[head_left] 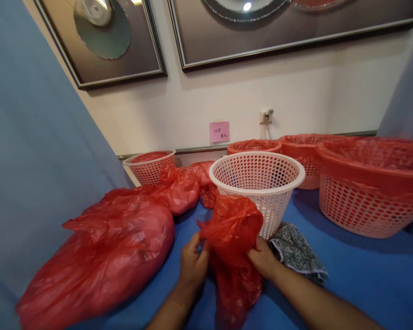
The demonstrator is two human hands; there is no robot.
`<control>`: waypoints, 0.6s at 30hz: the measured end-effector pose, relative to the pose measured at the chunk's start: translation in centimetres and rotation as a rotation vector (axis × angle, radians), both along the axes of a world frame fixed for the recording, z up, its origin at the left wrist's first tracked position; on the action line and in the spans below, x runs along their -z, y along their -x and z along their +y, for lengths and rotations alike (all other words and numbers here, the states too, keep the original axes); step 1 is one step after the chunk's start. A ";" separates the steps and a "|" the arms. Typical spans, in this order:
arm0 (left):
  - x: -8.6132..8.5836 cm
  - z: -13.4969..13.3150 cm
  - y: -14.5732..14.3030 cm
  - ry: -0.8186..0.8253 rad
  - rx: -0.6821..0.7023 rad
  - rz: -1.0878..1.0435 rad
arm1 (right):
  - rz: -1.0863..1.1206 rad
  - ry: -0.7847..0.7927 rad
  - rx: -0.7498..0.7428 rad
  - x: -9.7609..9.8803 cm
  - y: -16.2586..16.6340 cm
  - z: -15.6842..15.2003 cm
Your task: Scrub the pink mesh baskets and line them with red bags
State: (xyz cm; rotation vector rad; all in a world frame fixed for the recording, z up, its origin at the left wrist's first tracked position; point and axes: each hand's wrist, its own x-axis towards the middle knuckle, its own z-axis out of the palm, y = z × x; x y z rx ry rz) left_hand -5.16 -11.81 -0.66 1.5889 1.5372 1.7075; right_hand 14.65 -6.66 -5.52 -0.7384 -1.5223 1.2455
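Observation:
A loose red plastic bag hangs between my two hands in the middle of the head view. My left hand is closed on its left edge, thumb and fingers pinched together. On the opposite edge, my right hand grips the bag too, its fingertips partly hidden behind the plastic. Directly behind the bag stands a white perforated basket without a liner, partly covered by the bag. Beside my right wrist lies a folded grey speckled cloth.
Large filled red bags lie along the left. Baskets lined in red plastic, such as the big one, stand at the right and back. A smaller lined basket is back left. All rest on a blue-covered table against the wall.

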 end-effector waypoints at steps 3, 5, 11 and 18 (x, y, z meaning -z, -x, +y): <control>-1.1 1.9 2.2 -0.006 -0.147 -0.314 | -0.011 0.025 -0.124 -0.4 0.0 -0.4; -1.2 3.2 3.9 -0.042 -0.232 -0.384 | -0.029 0.053 -0.200 -0.5 0.1 -0.5; 0.1 5.1 5.6 -0.030 -0.307 -0.384 | -0.099 0.067 -0.240 0.1 0.2 -0.3; 0.2 3.5 2.9 -0.270 -0.277 -0.104 | -0.153 0.056 -0.217 -0.1 -0.2 0.1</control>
